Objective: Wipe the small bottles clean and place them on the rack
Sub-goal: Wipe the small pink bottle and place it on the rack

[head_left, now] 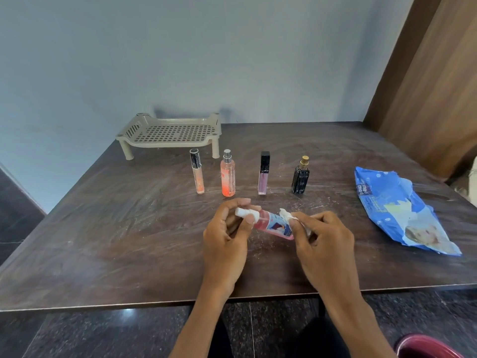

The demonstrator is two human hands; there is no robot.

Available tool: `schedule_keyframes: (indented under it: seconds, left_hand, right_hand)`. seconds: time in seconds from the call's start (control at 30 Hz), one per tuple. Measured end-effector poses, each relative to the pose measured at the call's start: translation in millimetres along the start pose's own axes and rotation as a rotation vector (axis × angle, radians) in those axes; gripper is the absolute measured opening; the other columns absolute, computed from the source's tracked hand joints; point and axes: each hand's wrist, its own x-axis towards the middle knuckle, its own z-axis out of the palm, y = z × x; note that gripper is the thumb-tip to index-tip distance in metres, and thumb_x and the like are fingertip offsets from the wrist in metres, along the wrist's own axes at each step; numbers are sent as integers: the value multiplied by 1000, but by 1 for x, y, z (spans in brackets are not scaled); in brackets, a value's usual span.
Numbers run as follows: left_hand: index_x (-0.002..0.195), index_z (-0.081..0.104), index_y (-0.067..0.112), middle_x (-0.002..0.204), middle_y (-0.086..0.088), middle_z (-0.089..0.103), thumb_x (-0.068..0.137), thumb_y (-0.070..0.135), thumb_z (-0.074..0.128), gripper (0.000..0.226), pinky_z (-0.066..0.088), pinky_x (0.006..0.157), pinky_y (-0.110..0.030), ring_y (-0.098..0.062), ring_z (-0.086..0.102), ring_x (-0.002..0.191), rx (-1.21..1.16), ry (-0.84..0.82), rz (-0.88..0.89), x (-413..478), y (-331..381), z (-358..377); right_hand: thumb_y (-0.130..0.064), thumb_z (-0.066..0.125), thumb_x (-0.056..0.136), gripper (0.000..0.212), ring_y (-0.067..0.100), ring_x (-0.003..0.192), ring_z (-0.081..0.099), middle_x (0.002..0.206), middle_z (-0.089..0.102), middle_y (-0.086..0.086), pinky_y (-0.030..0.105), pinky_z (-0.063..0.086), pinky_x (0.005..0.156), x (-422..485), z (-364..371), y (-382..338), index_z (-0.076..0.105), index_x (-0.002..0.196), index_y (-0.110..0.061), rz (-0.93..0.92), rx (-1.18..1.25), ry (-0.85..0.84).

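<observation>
My left hand [227, 233] grips the white cap end of a small pink bottle [273, 224] held sideways just above the table. My right hand [322, 244] pinches a white wipe [287, 214] against the bottle's bottom end. Behind the hands, a row of bottles stands upright: a slim clear tube with a dark cap [197, 171], an orange spray bottle [228, 174], a lilac tube with a black cap [263, 174] and a black bottle with a gold top [301, 177]. The beige perforated rack [170, 133] stands at the back left with nothing on it.
A blue pack of wet wipes [402, 213] lies on the right side of the dark wooden table [103, 228]. A wall runs behind the rack, and a brown panel rises at the far right. A maroon object [428, 347] sits low at the bottom right.
</observation>
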Motion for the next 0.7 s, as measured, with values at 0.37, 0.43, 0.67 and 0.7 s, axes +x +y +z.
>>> schedule_keyframes:
  seconds: [0.37, 0.43, 0.67, 0.7]
  left_hand:
    - [101, 75, 26, 86, 9, 79, 71, 50, 75, 38, 60, 69, -22, -2, 75, 84, 117, 112, 15, -3, 2, -1]
    - [98, 75, 23, 86, 9, 79, 72, 45, 76, 34, 61, 72, -27, -3, 75, 84, 89, 87, 14, -3, 2, 0]
    - [95, 73, 20, 81, 5, 79, 82, 27, 72, 14, 59, 69, -21, -10, 76, 77, 16, 55, 62, -4, 2, -1]
    - [95, 73, 19, 81, 5, 79, 82, 27, 72, 15, 59, 69, -21, -10, 76, 76, 21, 54, 69, -4, 2, -1]
  right_hand:
    - [-14, 73, 83, 22, 4, 57, 51, 78, 54, -3, 7, 40, 60, -16, 0, -2, 75, 105, -19, 13, 29, 77]
    - [-14, 73, 83, 22, 4, 57, 51, 78, 55, -3, 10, 42, 60, -15, 2, -7, 75, 105, -19, 22, 47, 84]
    - [-15, 70, 86, 27, 0, 67, 49, 87, 53, -5, 2, 40, 61, -15, 18, -39, 71, 113, -13, -106, 112, 32]
    - [-13, 70, 85, 28, 0, 66, 47, 87, 52, -5, 2, 39, 61, -16, 17, -38, 71, 113, -12, -128, 91, 28]
